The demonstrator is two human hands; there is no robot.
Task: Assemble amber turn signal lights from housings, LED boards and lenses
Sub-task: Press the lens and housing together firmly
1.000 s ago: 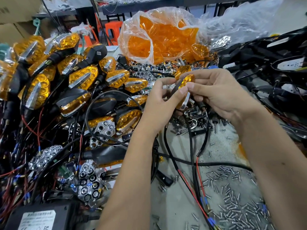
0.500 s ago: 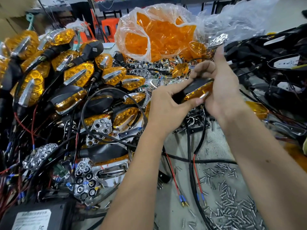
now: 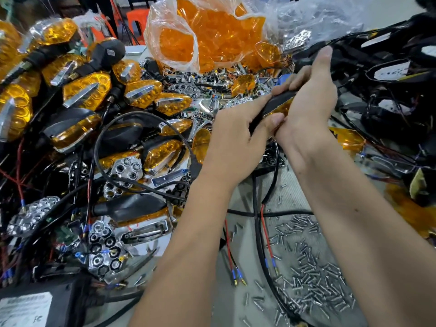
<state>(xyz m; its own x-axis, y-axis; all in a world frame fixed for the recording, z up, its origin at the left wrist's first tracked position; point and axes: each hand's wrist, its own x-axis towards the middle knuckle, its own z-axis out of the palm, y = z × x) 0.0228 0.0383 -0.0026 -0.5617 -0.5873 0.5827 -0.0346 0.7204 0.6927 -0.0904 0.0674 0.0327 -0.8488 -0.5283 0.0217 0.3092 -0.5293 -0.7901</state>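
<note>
From the head camera I see both hands meeting above the middle of the bench (image 3: 250,260), wrapped round one turn signal light (image 3: 279,103). My left hand (image 3: 232,140) grips its near end, fingers curled under the black housing and the thumb pressed against the amber lens edge. My right hand (image 3: 309,107) grasps the far end, fingers curled over the top of the housing, with the thumb sticking straight up. The light lies tilted, its black back facing up and a strip of amber showing below. Its black cable (image 3: 271,182) hangs down from between the hands and ends in red and black wires lying on the bench.

To the left sits a big pile of finished lights (image 3: 87,90), tangled with black cables and chrome reflector pieces (image 3: 127,167). Behind the hands stands a clear plastic bag of amber lenses (image 3: 207,36). A scatter of small screws (image 3: 309,277) covers the bench near my right forearm. A heap of black housings with wires (image 3: 389,74) fills the right side
</note>
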